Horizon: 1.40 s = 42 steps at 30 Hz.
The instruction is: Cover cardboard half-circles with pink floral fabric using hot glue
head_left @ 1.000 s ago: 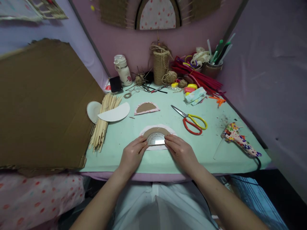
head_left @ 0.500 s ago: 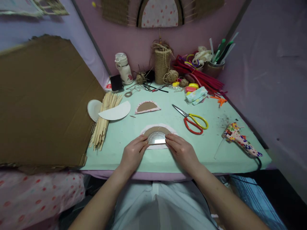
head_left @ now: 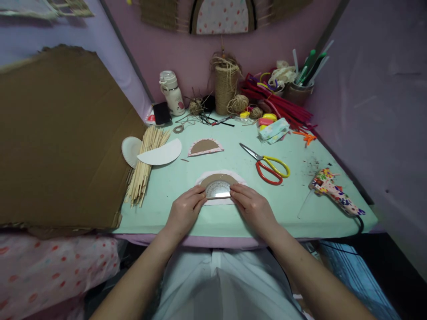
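A clear protractor (head_left: 218, 190) lies flat on a brown cardboard half-circle (head_left: 218, 177), its straight edge toward me. Under the cardboard, a larger piece of white fabric (head_left: 222, 202) shows around the rim. My left hand (head_left: 187, 208) grips the protractor's left corner, fingers closed together. At the opposite corner my right hand (head_left: 252, 205) pinches in the same way. Beyond them rests a smaller cardboard half-circle (head_left: 206, 146) edged with pink-spotted fabric. To the right are scissors (head_left: 265, 163) with one red and one yellow handle, blades apart.
A bundle of thin sticks (head_left: 144, 173) and a white paper half-circle (head_left: 160, 154) lie left, by a big cardboard sheet (head_left: 63, 138). A flower-patterned glue gun (head_left: 336, 191) sits right. Along the back stand a bottle (head_left: 172, 94), a twine spool (head_left: 225, 89) and red pipe cleaners (head_left: 283, 104).
The whole view has shifted very slightly. Both hands keep their hold on the protractor, and the things on the table stay in place.
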{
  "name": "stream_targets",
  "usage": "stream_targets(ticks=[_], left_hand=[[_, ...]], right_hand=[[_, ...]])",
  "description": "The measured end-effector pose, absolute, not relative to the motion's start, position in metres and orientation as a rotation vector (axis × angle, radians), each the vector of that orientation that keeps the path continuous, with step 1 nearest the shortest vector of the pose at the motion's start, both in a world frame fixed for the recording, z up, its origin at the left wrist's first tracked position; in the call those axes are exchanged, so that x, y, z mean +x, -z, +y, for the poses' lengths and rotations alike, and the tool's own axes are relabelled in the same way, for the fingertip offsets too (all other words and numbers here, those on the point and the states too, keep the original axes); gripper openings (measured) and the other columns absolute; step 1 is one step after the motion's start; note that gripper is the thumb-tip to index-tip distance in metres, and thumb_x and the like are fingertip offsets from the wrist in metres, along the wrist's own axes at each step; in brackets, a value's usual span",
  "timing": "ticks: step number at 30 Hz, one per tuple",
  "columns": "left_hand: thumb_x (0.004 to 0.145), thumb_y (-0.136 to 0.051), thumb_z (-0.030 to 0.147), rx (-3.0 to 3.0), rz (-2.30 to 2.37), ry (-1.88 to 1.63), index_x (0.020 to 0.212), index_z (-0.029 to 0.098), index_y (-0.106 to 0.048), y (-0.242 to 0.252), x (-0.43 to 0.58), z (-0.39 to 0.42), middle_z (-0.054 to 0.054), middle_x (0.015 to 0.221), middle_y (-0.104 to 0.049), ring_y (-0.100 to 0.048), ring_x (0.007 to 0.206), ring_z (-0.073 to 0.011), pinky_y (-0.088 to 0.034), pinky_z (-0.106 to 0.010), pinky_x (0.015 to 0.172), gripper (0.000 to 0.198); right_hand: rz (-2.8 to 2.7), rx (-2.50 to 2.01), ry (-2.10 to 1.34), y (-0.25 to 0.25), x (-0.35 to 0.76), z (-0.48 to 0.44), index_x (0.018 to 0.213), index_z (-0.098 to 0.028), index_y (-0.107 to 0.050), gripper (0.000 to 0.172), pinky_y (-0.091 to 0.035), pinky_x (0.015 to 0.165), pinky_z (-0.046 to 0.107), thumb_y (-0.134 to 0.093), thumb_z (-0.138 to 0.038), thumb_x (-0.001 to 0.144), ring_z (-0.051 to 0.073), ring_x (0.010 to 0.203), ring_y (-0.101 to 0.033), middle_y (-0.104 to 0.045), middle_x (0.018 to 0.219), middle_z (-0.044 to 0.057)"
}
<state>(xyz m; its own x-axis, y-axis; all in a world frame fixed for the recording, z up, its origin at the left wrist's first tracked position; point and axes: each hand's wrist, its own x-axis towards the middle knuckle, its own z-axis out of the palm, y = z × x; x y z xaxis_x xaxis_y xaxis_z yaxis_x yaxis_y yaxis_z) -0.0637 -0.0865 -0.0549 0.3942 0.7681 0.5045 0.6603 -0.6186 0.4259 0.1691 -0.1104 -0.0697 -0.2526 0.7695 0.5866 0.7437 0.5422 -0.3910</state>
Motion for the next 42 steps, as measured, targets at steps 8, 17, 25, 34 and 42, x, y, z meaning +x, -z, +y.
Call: stream_targets(ticks=[8,17,25,34,42], left_hand=[[0.09,-0.054,0.018,2.246,1.298,-0.893,0.101,0.018,-0.074,0.043,-0.091,-0.068,-0.008,0.107,-0.075,-0.07,0.101,-0.0196,-0.056,-0.037,0.092,0.023],[0.087,-0.042,0.001,2.307,1.074,-0.995,0.102,0.02,-0.073,0.043,-0.081,-0.058,-0.007,0.112,-0.073,-0.065,0.11,-0.0178,-0.051,-0.038,0.097,0.04],[0.09,-0.049,0.01,2.486,0.904,-0.52,0.097,0.029,-0.075,0.036,-0.069,-0.032,-0.002,0.12,-0.071,-0.057,0.121,-0.0249,-0.037,-0.049,0.099,0.033],[0.093,-0.047,0.016,2.491,0.865,-0.278,0.112,0.034,-0.071,0.029,-0.077,-0.024,-0.002,0.128,-0.066,-0.039,0.139,-0.0271,-0.026,-0.053,0.106,0.036],[0.08,-0.049,0.009,2.624,0.857,-0.409,0.103,0.029,-0.073,0.024,-0.069,-0.033,0.0,0.12,-0.071,-0.045,0.135,-0.0262,-0.016,-0.055,0.114,0.039]], right_hand=[[-2.091,-1.228,-0.044,0.068,0.173,-0.112,0.107,-0.015,-0.072,0.022,-0.056,0.095,0.038,-0.054,-0.013,0.093,0.023,0.11,-0.066,-0.072,0.114,0.011],[-2.101,-1.233,-0.028,0.064,0.172,-0.113,0.105,-0.016,-0.072,0.022,-0.058,0.094,0.039,-0.053,-0.014,0.093,0.024,0.109,-0.067,-0.073,0.114,0.011],[-2.099,-1.234,-0.036,0.062,0.172,-0.113,0.104,-0.016,-0.072,0.02,-0.057,0.096,0.04,-0.055,-0.015,0.093,0.024,0.11,-0.067,-0.073,0.114,0.01],[-2.206,-1.17,-0.21,0.054,0.184,-0.11,0.118,-0.021,-0.068,0.028,-0.055,0.1,0.045,-0.052,-0.018,0.095,0.025,0.117,-0.063,-0.069,0.123,0.01],[-2.27,-1.113,-0.308,0.056,0.195,-0.107,0.123,-0.018,-0.065,0.031,-0.051,0.104,0.045,-0.053,-0.021,0.094,0.024,0.124,-0.058,-0.065,0.129,0.011]])
